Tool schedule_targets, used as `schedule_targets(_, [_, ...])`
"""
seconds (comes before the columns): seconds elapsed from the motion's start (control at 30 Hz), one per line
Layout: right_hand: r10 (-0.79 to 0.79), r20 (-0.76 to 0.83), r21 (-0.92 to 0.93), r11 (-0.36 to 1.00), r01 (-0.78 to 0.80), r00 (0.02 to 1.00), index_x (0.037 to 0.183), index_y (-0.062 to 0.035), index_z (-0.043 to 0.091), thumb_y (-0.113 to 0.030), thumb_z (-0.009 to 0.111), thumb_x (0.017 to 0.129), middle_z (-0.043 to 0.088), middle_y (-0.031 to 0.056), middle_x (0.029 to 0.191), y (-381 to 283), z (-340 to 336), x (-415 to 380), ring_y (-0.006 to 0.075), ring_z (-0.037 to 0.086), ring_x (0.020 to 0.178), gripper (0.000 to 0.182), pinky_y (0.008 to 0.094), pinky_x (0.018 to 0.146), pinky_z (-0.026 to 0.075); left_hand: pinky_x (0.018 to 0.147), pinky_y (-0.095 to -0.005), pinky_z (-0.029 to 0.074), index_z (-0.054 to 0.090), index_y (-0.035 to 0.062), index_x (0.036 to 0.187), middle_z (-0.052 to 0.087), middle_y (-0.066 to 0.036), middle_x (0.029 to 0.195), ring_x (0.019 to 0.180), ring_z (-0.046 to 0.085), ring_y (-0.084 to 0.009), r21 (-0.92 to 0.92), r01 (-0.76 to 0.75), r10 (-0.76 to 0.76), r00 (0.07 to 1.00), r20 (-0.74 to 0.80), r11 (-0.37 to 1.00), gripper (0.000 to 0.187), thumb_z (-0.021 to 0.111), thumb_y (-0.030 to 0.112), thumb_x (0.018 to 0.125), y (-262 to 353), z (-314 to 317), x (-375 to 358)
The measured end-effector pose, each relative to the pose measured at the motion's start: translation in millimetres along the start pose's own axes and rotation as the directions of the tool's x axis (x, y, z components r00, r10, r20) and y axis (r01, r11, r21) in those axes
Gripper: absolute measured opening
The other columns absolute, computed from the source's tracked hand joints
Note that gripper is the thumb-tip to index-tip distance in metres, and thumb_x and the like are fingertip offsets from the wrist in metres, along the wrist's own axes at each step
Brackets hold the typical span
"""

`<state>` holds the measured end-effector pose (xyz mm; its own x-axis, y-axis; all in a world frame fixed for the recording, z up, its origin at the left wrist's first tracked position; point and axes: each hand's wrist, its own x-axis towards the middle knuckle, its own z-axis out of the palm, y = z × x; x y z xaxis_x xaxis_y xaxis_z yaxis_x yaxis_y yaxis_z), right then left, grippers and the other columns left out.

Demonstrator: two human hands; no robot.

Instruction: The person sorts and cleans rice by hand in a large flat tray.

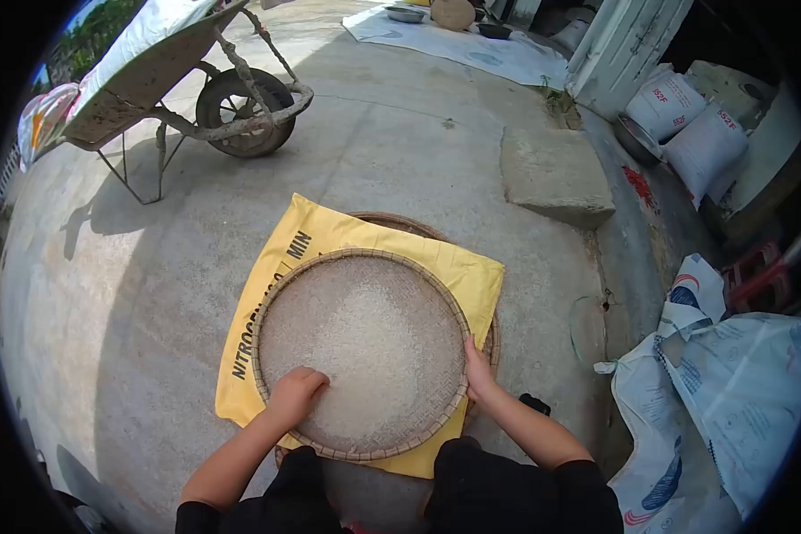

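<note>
A round woven winnowing basket (pixel 282 325) with a bound rim rests in front of my knees. White grains that look like rice (pixel 374 343) are spread over its middle. My right hand (pixel 479 369) grips the basket's rim on the right side, thumb on top. Inside the lower left rim, my left hand (pixel 298 393) is closed with its fingertips pressed together just over the grains; what it pinches, if anything, is too small to make out. Beneath the basket lies a yellow printed sack (pixel 240 365), and under that the edge of another woven basket (pixel 400 222) shows.
A muddy wheelbarrow (pixel 151 80) stands at the upper left. To the right are a concrete step (pixel 556 173), filled white sacks (pixel 707 142), a metal basin (pixel 636 141) and crumpled white bags (pixel 739 383). A pale sheet (pixel 472 49) with bowls lies at the back.
</note>
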<state>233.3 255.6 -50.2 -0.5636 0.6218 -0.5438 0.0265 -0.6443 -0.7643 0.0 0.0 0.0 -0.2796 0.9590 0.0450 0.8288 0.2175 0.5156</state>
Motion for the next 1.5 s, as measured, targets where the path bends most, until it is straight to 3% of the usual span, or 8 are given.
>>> schedule_targets(0.23, [-0.034, -0.083, -0.014, 0.999, 0.033, 0.996, 0.127, 0.0054, 0.039, -0.046, 0.035, 0.095, 0.049, 0.016, 0.124, -5.2, -35.5, 2.0, 0.0243, 0.05, 0.11, 0.061, 0.0359, 0.093, 0.041, 0.063, -0.0328, 0.047, 0.06, 0.0025, 0.082, 0.062, -0.011, 0.075, 0.069, 0.06, -0.0254, -0.317, 0.195, -0.294, 0.906, -0.304, 0.928, 0.006, 0.064, 0.005, 0.077, -18.4, -4.8, -12.1])
schedule_targets(0.33, [-0.057, -0.082, -0.006, 0.998, 0.057, 0.995, 0.127, 0.0055, 0.039, -0.045, 0.035, 0.095, 0.049, 0.0165, 0.124, -5.6, -30.5, 1.6, 0.0252, 0.051, 0.109, 0.06, 0.0364, 0.093, 0.041, 0.062, -0.028, 0.047, 0.06, -0.0022, 0.084, 0.061, -0.008, 0.072, 0.065, 0.059, -0.0153, -0.729, 0.324, -0.67, 0.702, -0.243, 0.603, 0.008, 0.063, 0.001, 0.077, -74.6, 15.2, -31.0])
schedule_targets(0.47, [-0.078, -0.084, 0.041, 0.996, 0.081, 0.993, 0.127, 0.0054, 0.039, -0.045, 0.034, 0.095, 0.049, 0.0171, 0.124, -0.6, -10.6, 1.6, 0.0263, 0.051, 0.109, 0.061, 0.0371, 0.094, 0.041, 0.063, -0.0289, 0.047, 0.06, -0.0019, 0.089, 0.061, -0.01, 0.078, 0.066, 0.059, -0.0176, -0.389, 0.427, -0.554, 0.768, -0.321, 0.816, 0.016, 0.065, 0.0, 0.074, -118.9, 18.5, -52.6])
schedule_targets(0.6, [-0.077, -0.109, 0.031, 0.996, 0.081, 0.991, 0.128, 0.0054, 0.038, -0.045, 0.034, 0.095, 0.049, 0.0171, 0.124, -0.4, -3.7, 2.8, 0.0264, 0.051, 0.11, 0.06, 0.0374, 0.094, 0.042, 0.068, -0.0322, 0.047, 0.06, -0.0006, 0.091, 0.06, -0.012, 0.084, 0.073, 0.059, -0.0226, -0.389, 0.463, -0.594, 0.72, -0.36, 0.797, 0.017, 0.063, 0.001, 0.074, -116.1, -1.1, -43.2])
schedule_targets(0.77, [-0.081, -0.093, 0.046, 0.995, 0.085, 0.992, 0.129, 0.0041, 0.038, -0.045, 0.034, 0.095, 0.049, 0.016, 0.124, -0.8, -5.9, 4.8, 0.0257, 0.051, 0.11, 0.059, 0.037, 0.094, 0.042, 0.075, -0.0375, 0.045, 0.059, 0.0016, 0.094, 0.057, -0.014, 0.091, 0.087, 0.055, -0.0296, 0.075, 0.171, -0.111, 0.859, -0.5, 0.982, 0.022, 0.061, 0.001, 0.072, -54.1, -34.2, -7.0])
schedule_targets(1.0, [-0.109, -0.086, 0.024, 0.993, 0.112, 0.99, 0.129, 0.004, 0.038, -0.044, 0.034, 0.095, 0.049, 0.0153, 0.124, 0.7, -5.6, 5.8, 0.0247, 0.05, 0.11, 0.059, 0.0358, 0.094, 0.041, 0.072, -0.0365, 0.044, 0.058, 0.0087, 0.089, 0.056, -0.007, 0.084, 0.086, 0.054, -0.025, 0.231, -0.11, 0.132, 0.988, -0.08, 0.967, 0.015, 0.057, 0.012, 0.074, -22.5, 7.5, 22.2])
schedule_targets(1.23, [-0.051, -0.001, -0.007, 0.999, 0.051, 0.999, 0.134, 0.0009, 0.03, -0.046, 0.03, 0.095, 0.042, 0.0153, 0.131, 0.6, -12.5, 8.5, 0.0278, 0.045, 0.116, 0.061, 0.0402, 0.098, 0.039, 0.068, -0.0376, 0.046, 0.058, 0.008, 0.081, 0.057, -0.007, 0.08, 0.08, 0.055, -0.0256, 0.225, -0.09, 0.112, 0.99, -0.083, 0.97, 0.008, 0.06, 0.014, 0.076, -26.1, 16.8, 22.9])
schedule_targets(1.5, [-0.065, -0.047, -0.007, 0.998, 0.065, 0.997, 0.132, 0.0022, 0.033, -0.047, 0.031, 0.095, 0.044, 0.016, 0.13, 1.4, -21.4, 11.4, 0.0279, 0.046, 0.116, 0.062, 0.0398, 0.097, 0.039, 0.065, -0.0366, 0.046, 0.058, 0.0047, 0.081, 0.056, -0.011, 0.076, 0.075, 0.056, -0.0296, -0.051, 0.034, -0.05, 0.936, -0.348, 0.998, 0.009, 0.063, 0.005, 0.073, -24.4, -17.4, 5.1])
